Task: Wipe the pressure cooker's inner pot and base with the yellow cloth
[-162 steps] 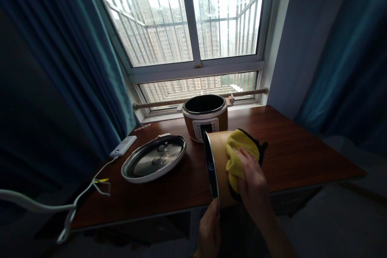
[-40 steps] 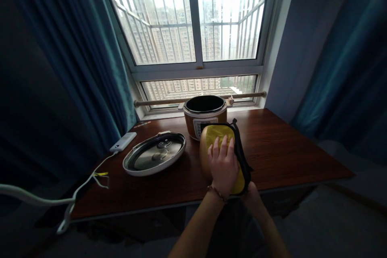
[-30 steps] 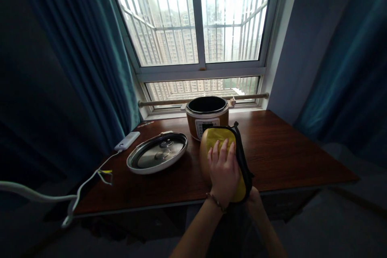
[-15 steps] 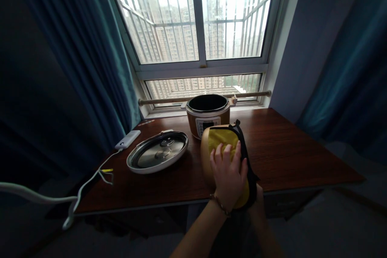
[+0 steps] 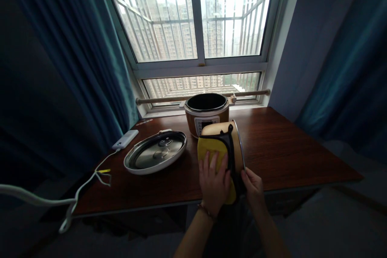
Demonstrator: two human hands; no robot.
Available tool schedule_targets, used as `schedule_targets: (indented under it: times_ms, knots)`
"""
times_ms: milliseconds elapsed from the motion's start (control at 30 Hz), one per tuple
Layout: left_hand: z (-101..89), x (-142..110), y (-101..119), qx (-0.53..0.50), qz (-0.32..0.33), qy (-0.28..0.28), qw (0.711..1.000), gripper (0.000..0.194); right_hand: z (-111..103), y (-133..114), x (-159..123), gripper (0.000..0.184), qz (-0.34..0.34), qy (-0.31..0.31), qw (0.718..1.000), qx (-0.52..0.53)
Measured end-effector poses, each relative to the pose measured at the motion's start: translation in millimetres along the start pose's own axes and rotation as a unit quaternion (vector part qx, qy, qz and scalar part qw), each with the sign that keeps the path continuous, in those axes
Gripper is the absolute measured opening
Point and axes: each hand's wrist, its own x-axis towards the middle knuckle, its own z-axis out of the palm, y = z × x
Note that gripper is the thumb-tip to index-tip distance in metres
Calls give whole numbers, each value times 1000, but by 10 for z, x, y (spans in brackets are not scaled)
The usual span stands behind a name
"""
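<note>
My left hand [image 5: 213,181], with a bracelet at the wrist, presses a yellow cloth with black edging [image 5: 215,145] against the outside of a gold inner pot [image 5: 237,141]. Its fingers lie over the cloth. My right hand [image 5: 254,185] grips the pot's rim on the near right side, thumb in sight and the other fingers partly hidden. The pot is tilted on its side above the table's front edge, mouth to the right. Behind it stands the gold and white electric cooker [image 5: 192,123], uncovered and dark inside, partly hidden by the pot.
The cooker's round lid [image 5: 157,154] rests inner side up on the brown table [image 5: 290,149], left of the pot. A white power bank [image 5: 125,139] with a white cable [image 5: 87,183] lies at the table's left. The window [image 5: 199,28] and a blue curtain [image 5: 90,48] stand beyond.
The cloth and my left hand have moved left and down across the pot. The pot has turned, so its rim and more of its gold side show. My right hand has come into clearer view.
</note>
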Motion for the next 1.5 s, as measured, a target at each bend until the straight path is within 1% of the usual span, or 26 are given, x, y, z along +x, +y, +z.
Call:
schedule_targets:
  times_ms: [67,100,167,233,300,367,433,600,700,800,867,900,967,1033,1067,1133,1200,1233,1300,1333,1400,1433,1500]
  knots:
    - [-69,254,-11,-10,-63,-19,998,43,-4,-1,11,29,0,-1,1000,-1]
    - [-98,391,-22,-16,-85,-29,996,43,-5,-7,11,29,1,-2,1000,-5]
    - [-136,648,-43,-23,-95,-50,994,40,-3,-21,5,30,3,-4,1000,-15]
    - [-151,848,-40,-22,-78,-74,994,39,2,-29,1,31,-4,-7,1000,-17]
    - [-155,964,-3,-23,-36,-99,994,38,3,-26,1,31,-11,-11,1000,-15]
    - [-162,998,55,-27,12,-114,993,38,-1,-16,0,32,-13,-9,1000,-13]
    - [-182,971,107,-28,45,-116,992,40,-9,-6,-9,33,-11,-9,1000,-9]
    - [-256,796,132,-11,87,-108,990,46,6,-15,-40,32,-2,0,1000,6]
    - [-219,597,101,6,102,-100,990,49,46,-43,-18,35,9,4,1000,28]
    - [-46,222,46,23,98,-54,993,48,64,-59,24,32,17,-9,999,44]
    - [135,-113,-17,26,90,-10,996,44,55,-51,46,29,11,-7,999,42]
    - [230,-282,-57,22,84,24,996,41,46,-44,52,28,8,-2,999,40]
    - [395,-566,-147,26,89,54,994,34,29,-31,57,28,8,1,999,37]
    - [477,-703,-230,38,107,56,992,31,22,-31,58,30,13,-5,999,36]
    - [475,-700,-261,41,116,55,991,31,23,-36,61,31,16,-8,999,34]
    - [385,-547,-294,33,125,52,990,31,28,-52,72,33,18,-6,999,32]
    - [216,-240,-296,9,118,42,992,35,30,-69,87,34,16,1,999,30]
    - [122,-54,-292,-8,102,25,994,39,27,-75,93,33,12,4,999,30]
    - [-46,326,-292,-50,40,-30,998,44,15,-84,94,31,9,6,1000,25]
    - [-105,499,-302,-76,13,-56,995,43,8,-87,91,30,10,5,1000,23]
    - [-159,769,-344,-132,-12,-83,988,40,1,-90,82,29,17,2,1000,23]
    - [-156,858,-373,-159,-21,-87,983,38,1,-91,80,30,22,1,999,25]
    - [-114,941,-426,-203,-38,-82,975,35,8,-93,85,32,23,12,999,31]
